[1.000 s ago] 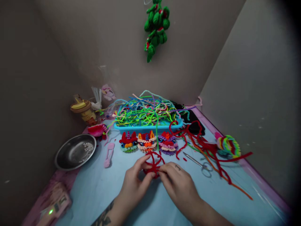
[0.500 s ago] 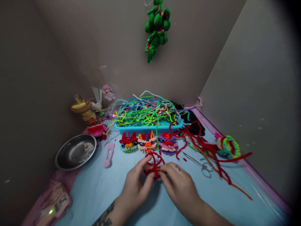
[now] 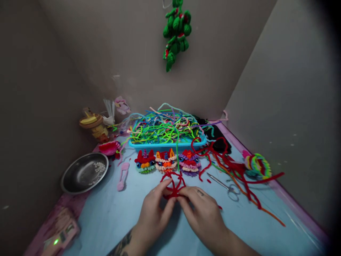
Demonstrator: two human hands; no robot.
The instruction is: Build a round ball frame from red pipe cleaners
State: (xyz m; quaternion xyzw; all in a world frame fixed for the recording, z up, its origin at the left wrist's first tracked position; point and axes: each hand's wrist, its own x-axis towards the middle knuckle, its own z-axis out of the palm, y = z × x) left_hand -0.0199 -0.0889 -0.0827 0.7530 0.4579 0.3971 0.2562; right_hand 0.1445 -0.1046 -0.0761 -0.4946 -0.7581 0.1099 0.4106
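On the blue table cover (image 3: 106, 220), near middle: one red wheel (image 3: 174, 191) of fuzzy pipe cleaner, a ring with spokes meeting at a hub, on the near side of three striped animal heads (image 3: 167, 163). Whether it rests on the cover or is lifted: cannot tell.

Left hand (image 3: 153, 209): thumb and forefinger pinching the wheel at its left near side. Right hand (image 3: 204, 209): thumb and fingertips pressed together at the right near side, seemingly on a strand.

Handling, as judged: very light; soft nap over what is probably a bendable wire core; little slip; not brittle, but easily pulled out of round. Best hold: a light pinch at the hub or where a spoke meets the ring; a squeeze across the open ring would likely flatten it.

Hidden or unclear: near edge of the wheel, behind the fingers; exact contact of the right fingertips; a red tip (image 3: 220, 207) beyond the right hand, its join out of sight. Forearms cut off below; green hanging bunch (image 3: 177, 28) cut off above. White bits (image 3: 99, 168) in the metal bowl (image 3: 77, 174): too small to identify.
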